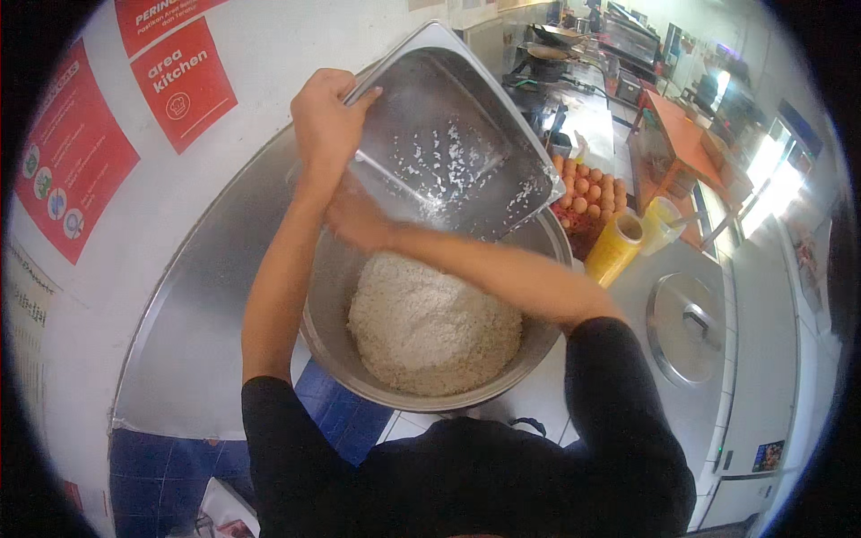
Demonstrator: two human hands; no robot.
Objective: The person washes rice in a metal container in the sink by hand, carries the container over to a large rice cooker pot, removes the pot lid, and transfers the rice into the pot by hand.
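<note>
My left hand (327, 116) grips the rim of a deep rectangular steel food pan (430, 101). The pan is tilted over a large round metal bowl (329, 323), and white bits cling to its inside. White floury powder (420, 316) lies heaped in the bowl on a coarser beige, crumbly layer (437, 380). My right hand (360, 214) is blurred at the pan's lower left side, its forearm crossing above the bowl. Whether it touches the pan, and how its fingers are set, I cannot tell.
A steel counter (208, 323) runs along the wall at left. Right of the bowl are several eggs (592, 191) on a red tray, a yellow roll (613, 249), a translucent jug (660, 225) and a round metal lid (685, 328). Pans (548, 54) stand farther back.
</note>
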